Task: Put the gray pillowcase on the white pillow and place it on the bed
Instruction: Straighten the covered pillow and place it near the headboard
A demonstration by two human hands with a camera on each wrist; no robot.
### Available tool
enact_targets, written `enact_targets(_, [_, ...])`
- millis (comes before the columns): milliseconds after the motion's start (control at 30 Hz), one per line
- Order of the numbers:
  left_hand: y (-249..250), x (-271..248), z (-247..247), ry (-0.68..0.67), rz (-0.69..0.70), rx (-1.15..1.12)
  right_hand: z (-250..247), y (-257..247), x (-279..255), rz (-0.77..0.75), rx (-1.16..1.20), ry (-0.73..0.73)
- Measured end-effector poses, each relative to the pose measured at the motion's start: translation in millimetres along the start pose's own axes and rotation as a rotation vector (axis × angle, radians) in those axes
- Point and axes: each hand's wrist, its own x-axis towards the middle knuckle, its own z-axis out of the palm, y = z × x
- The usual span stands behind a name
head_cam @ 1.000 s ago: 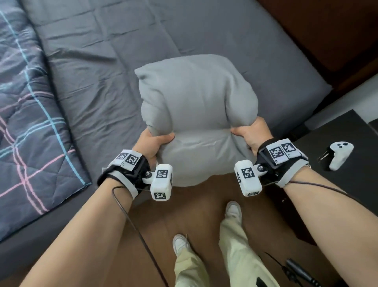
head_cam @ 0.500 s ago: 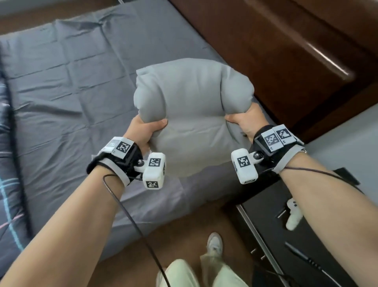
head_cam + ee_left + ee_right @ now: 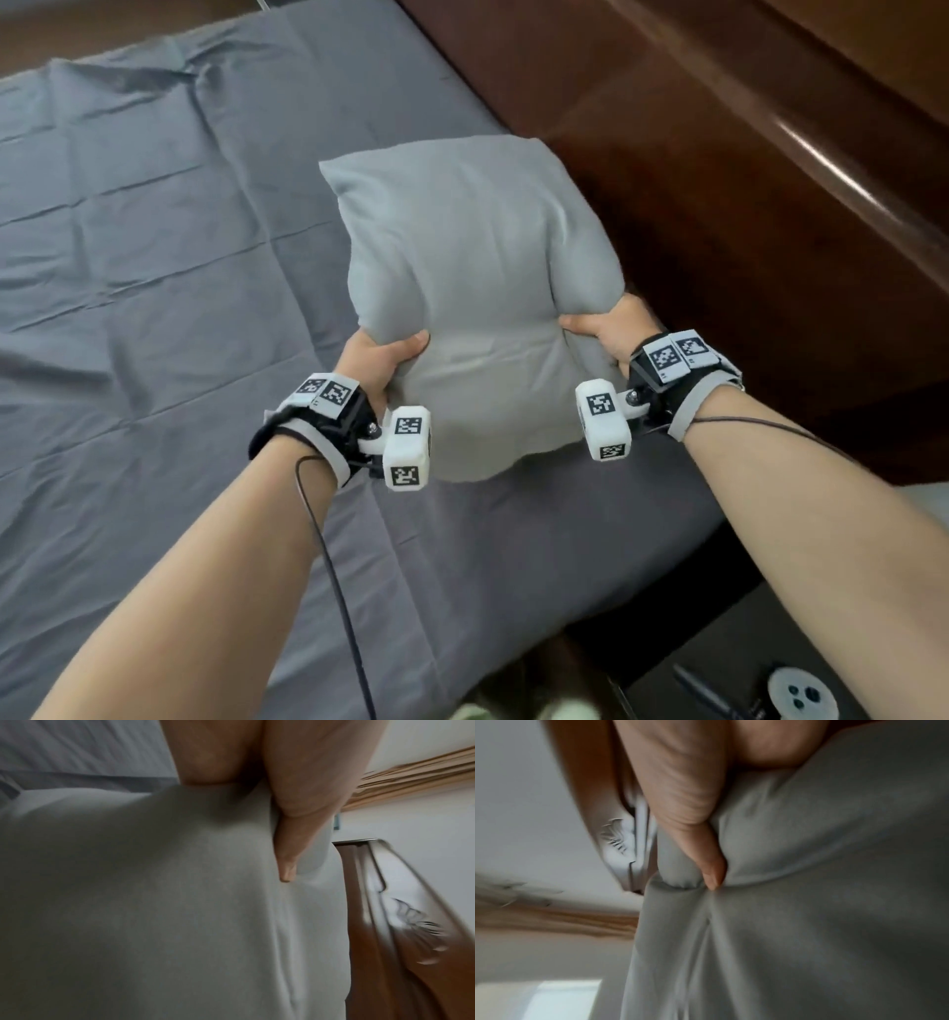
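Head view: gray-cased pillow (image 3: 477, 288) held in the air over the head end of the bed (image 3: 154, 308), its far corners toward 12 o'clock. The white pillow itself is fully inside the gray pillowcase; no white shows. The loose open end of the case hangs at 6 o'clock, between the two wrists.

Left hand (image 3: 377, 360): closed on the pillow's side at about 8 o'clock of the pillow, thumb on top, fingers hidden underneath. The left wrist view confirms this: thumb (image 3: 290, 850) pressed into the gray fabric, with a fold bunched beside it.

Right hand (image 3: 608, 326): closed on the opposite side at about 4 o'clock of the pillow, thumb pointing inward across the fabric. In the right wrist view the thumb (image 3: 706, 852) pinches a gathered fold of the case.

The pillow is creased across the line between the two grips and puffed out above it.

Surroundings: dark gray sheet (image 3: 128, 462) on the bed, wrinkled. Dark wooden headboard (image 3: 744, 205) at 1–3 o'clock of the pillow. Dark nightstand (image 3: 719, 668) at 5 o'clock, carrying a round white object (image 3: 795, 699), too blurred to identify. Both wrist views are motion-blurred.
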Motion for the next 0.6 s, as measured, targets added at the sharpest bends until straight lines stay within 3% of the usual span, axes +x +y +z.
enact_targets(200, [-68.0, 26.9, -18.2, -0.093, -0.252, 0.130, -4.1, 75.4, 17.6, 0.362, 0.047, -0.174])
enact_targets(333, [-98.3, 14.2, -38.0, -0.013, -0.433, 0.051, -16.1, 114.4, 2.8, 0.542, 0.118, -0.201])
enact_targets(467, [-109.6, -6.0, -47.3, 0.055, -0.647, 0.040, -29.3, 127.2, -20.6, 0.765, 0.232, -0.393])
enact_targets(533, [-113.3, -14.0, -50.9, 0.017, -0.670, 0.076, -32.8, 131.0, -33.1, 0.804, 0.277, -0.464])
enact_targets(600, [-119.2, -21.0, -55.5, 0.027, -0.669, 0.130, -34.4, 135.7, -39.6, 0.744, 0.296, -0.460])
